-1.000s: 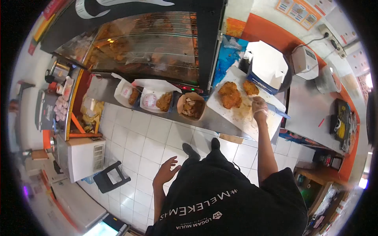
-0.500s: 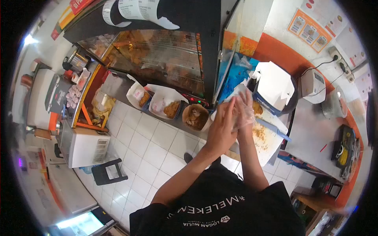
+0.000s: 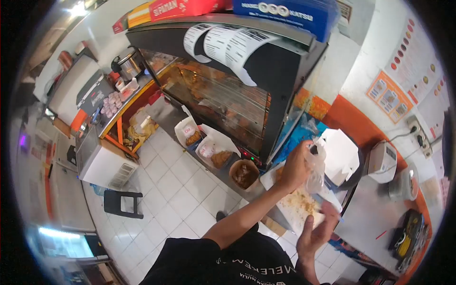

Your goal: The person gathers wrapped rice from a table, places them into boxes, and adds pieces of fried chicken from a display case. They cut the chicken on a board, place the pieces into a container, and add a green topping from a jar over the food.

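Note:
My left hand [image 3: 293, 169] is raised over the counter and pinches a thin clear plastic glove [image 3: 315, 166], which hangs crumpled from its fingers. My right hand [image 3: 315, 233] is bare and lower down, near the front edge of the white cutting board [image 3: 298, 205]. Its fingers are loosely spread and hold nothing. The board is strewn with fried crumbs. A brown paper bowl of fried chicken pieces [image 3: 244, 175] stands just left of the board.
A heated glass display cabinet [image 3: 223, 102] rises behind the counter. Two open paper boxes of fried chicken [image 3: 216, 156] lie on the steel shelf. An open white box [image 3: 341, 153] and a white appliance [image 3: 382, 159] stand to the right. A black stool [image 3: 121, 203] is on the tiled floor.
The plastic glove has come off my right hand into my left hand. My right hand has dropped down and away, bare. The view has tilted upward.

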Demonstrator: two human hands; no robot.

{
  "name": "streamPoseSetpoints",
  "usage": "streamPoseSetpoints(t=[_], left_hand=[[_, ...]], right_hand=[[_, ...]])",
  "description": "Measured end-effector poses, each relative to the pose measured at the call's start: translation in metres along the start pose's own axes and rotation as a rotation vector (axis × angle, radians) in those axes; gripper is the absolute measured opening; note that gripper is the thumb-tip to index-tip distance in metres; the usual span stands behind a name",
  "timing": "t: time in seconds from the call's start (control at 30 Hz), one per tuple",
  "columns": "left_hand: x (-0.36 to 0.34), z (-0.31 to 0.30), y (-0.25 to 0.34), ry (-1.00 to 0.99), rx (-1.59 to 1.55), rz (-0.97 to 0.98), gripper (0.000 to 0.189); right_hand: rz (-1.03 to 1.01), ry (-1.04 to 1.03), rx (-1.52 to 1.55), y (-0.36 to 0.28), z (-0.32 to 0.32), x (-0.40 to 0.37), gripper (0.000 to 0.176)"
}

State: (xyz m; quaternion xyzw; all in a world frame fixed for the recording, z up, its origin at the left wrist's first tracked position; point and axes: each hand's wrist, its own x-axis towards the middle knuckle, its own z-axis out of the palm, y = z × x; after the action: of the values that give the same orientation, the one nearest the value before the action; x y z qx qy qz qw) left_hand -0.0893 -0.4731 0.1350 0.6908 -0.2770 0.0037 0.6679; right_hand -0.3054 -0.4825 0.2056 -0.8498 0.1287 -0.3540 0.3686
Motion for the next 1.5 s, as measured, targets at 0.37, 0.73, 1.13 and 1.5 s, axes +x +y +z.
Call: streamPoseSetpoints(t=[0.37, 0.73, 1.13, 1.5], left_hand=[[-0.09, -0.169, -0.008, -0.583, -0.107, -0.217, 0.064], [-0.599, -0.427, -0.304, 0.615, -0.261, -1.051, 0.043], [-0.425, -0.704, -0.151, 0.728, -0.36, -0.715, 0.03], [-0.286, -0.883, -0.28, 0.663, -0.165, -0.813, 0.034]], right_hand=[[-0.028, -0.258, -0.18, 0.176, 0.11, 0.147, 0.038], [-0.091, -1.338, 0.346, -0.044, 0.181, 0.126, 0.014], [-0.449, -1.38, -0.043, -0.248, 0.557, 0.094, 0.02], [-0.288, -1.457, -0.246, -0.303, 0.768, 0.151, 0.03]])
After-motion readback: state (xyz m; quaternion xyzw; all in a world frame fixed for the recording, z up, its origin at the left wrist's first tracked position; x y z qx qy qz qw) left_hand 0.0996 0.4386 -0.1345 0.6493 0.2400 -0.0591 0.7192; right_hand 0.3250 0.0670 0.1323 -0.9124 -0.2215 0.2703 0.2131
